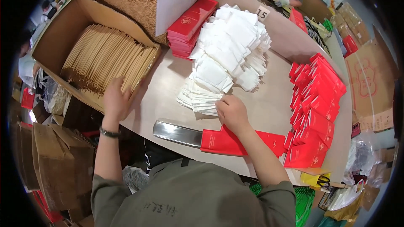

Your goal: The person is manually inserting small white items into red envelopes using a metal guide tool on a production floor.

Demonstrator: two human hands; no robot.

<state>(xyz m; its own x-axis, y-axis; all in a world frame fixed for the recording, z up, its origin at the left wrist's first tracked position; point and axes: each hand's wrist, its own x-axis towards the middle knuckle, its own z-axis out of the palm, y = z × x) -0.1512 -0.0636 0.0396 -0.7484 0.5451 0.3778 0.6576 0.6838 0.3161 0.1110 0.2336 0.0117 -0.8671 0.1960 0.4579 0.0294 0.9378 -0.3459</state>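
Heap of red sleeves (313, 109), 3 o'clock, looks finished. Plenty left: wooden sticks (105, 54) at 10, sleeve stack (187, 31) at 12, white packets (227, 38) at 1. Lone sleeve (225, 142) waits at 5. Left hand (116, 101) loosely spread by sticks; right hand (233, 112) bunched at packets, can't tell hold.

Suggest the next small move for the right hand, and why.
I'd probably pinch one white packet from the front of the pile: the right hand has its fingertips at that edge, while the left hand is by the wooden sticks.
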